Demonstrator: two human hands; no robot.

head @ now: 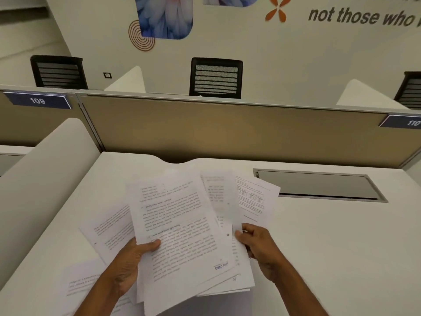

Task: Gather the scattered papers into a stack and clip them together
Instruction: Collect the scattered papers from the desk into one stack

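**Papers in both hands, over the desk**

At the back, a pale wall (250,46) with flower pictures and dark lettering. Below it, a long tan partition (227,133) across the whole width, with black mesh chairs (216,78) behind its top edge. In front, a white desk (330,242), with a grey hatch (319,184) sunk into its surface on the right side. Over the middle of the desk, a loose fan of printed papers (182,224), not squared, corners pointing in different directions. Low at the left on the desk, one more printed sheet (79,283), just beside the left forearm. Grip of the left hand (129,263) at the lower left edge of the papers, thumb pressed on the top page, fingers hidden under the sheets. Pinch of the right hand (259,247) at the right edge, thumb and curled fingers closed on the paper. On the partition, small blue plate 109 (37,101) at the left and plate 110 (407,122) at the right
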